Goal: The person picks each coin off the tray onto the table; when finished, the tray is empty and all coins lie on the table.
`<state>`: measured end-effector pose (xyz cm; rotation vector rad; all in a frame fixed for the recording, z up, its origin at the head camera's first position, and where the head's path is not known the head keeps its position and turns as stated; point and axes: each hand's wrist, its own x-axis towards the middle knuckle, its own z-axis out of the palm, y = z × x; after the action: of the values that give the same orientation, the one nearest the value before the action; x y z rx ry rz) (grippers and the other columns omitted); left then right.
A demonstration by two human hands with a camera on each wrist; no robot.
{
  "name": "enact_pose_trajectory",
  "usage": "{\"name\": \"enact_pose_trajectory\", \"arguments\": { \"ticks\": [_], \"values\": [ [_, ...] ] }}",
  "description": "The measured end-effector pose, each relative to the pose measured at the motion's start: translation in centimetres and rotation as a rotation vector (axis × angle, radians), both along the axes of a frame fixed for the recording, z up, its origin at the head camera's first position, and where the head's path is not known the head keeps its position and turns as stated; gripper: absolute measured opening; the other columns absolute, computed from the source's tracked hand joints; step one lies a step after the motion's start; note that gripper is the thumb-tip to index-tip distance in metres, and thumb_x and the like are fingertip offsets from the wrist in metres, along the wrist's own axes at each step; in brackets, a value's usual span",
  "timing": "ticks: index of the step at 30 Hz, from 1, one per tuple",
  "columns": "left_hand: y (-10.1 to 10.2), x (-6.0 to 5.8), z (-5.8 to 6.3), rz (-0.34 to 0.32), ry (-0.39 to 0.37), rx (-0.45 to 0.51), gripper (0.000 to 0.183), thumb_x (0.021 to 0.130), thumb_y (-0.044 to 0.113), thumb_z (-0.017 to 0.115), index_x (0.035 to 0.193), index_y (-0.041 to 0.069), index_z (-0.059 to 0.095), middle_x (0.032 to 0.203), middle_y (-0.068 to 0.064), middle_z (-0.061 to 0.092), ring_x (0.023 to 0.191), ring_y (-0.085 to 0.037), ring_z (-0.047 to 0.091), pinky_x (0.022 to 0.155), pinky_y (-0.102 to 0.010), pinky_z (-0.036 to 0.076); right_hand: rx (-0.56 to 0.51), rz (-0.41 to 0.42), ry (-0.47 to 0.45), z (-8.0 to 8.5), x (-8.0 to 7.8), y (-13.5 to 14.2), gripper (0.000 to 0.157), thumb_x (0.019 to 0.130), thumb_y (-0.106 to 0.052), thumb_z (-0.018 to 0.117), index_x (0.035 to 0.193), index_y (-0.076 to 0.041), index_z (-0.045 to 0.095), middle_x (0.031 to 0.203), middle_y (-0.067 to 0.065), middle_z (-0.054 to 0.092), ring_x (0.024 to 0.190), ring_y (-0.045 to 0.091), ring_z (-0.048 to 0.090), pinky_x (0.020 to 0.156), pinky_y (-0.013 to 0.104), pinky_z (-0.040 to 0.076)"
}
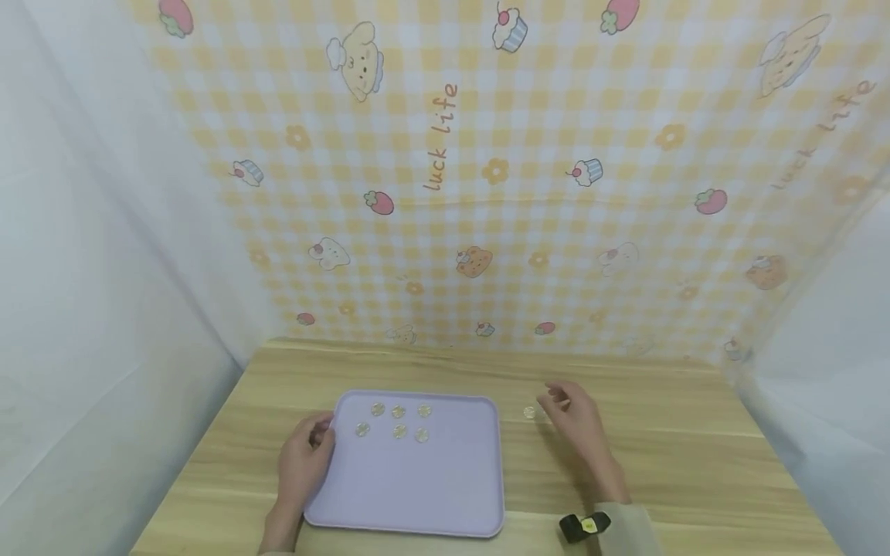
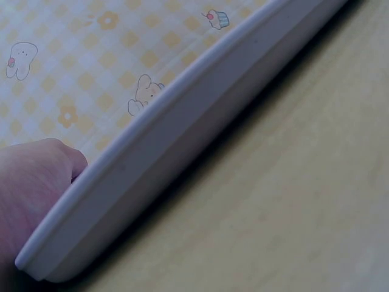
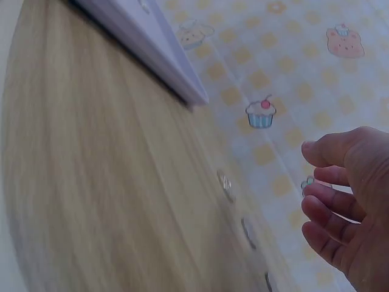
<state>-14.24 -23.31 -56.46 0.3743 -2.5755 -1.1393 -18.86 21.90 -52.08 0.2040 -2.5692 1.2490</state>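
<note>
A lilac rectangular tray (image 1: 417,486) lies on the wooden table, with several small, shiny, coin-like discs (image 1: 399,432) in two loose rows in its far half. My left hand (image 1: 304,457) grips the tray's left rim, its fingers curled at the edge; in the left wrist view the tray wall (image 2: 176,134) hides most of that hand. To the right of the tray, my right hand (image 1: 575,421) hovers above the table, fingers loosely bent and holding nothing. Just left of its fingertips lies another coin-like disc (image 1: 530,412). The right wrist view has three discs on the table, one being a shiny disc (image 3: 225,184).
The wooden table (image 1: 667,455) extends around the tray. Behind it hangs a yellow checked cloth (image 1: 528,216) with cartoon prints, and white sheets (image 1: 90,309) stand at both sides. A black band with a yellow mark (image 1: 584,527) sits by the right wrist.
</note>
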Motion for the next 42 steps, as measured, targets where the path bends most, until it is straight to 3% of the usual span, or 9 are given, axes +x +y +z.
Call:
{"name": "enact_pose_trajectory", "arguments": {
  "ticks": [19,35,42],
  "values": [
    [0.1,0.1,0.2,-0.025,0.029,0.004,0.030,0.093,0.011,0.062,0.123,0.009,0.065,0.103,-0.008,0.070,0.083,-0.013,0.059,0.067,-0.019,0.050,-0.086,0.110,-0.032,0.8,-0.8,-8.6,0.032,0.087,-0.012,0.074,0.116,-0.002,0.068,0.107,0.015,0.069,0.097,0.022,0.063,0.081,0.028,0.054],
    [0.1,0.2,0.4,-0.012,0.026,0.017,0.030,0.093,0.008,0.063,0.122,0.008,0.066,0.103,-0.008,0.070,0.084,-0.014,0.059,0.069,-0.019,0.050,-0.037,0.233,0.004,0.7,-1.5,-15.0,0.026,0.088,-0.013,0.072,0.111,-0.001,0.069,0.101,0.008,0.068,0.092,0.021,0.065,0.081,0.031,0.056],
    [0.2,0.0,0.2,-0.017,0.019,0.020,0.030,0.093,0.009,0.062,0.123,0.009,0.065,0.104,-0.008,0.070,0.085,-0.014,0.059,0.070,-0.019,0.050,0.041,0.237,-0.085,-0.6,-1.7,-16.4,0.023,0.090,-0.017,0.071,0.110,-0.007,0.069,0.103,0.005,0.067,0.093,0.016,0.062,0.083,0.031,0.054]
  ]
}}
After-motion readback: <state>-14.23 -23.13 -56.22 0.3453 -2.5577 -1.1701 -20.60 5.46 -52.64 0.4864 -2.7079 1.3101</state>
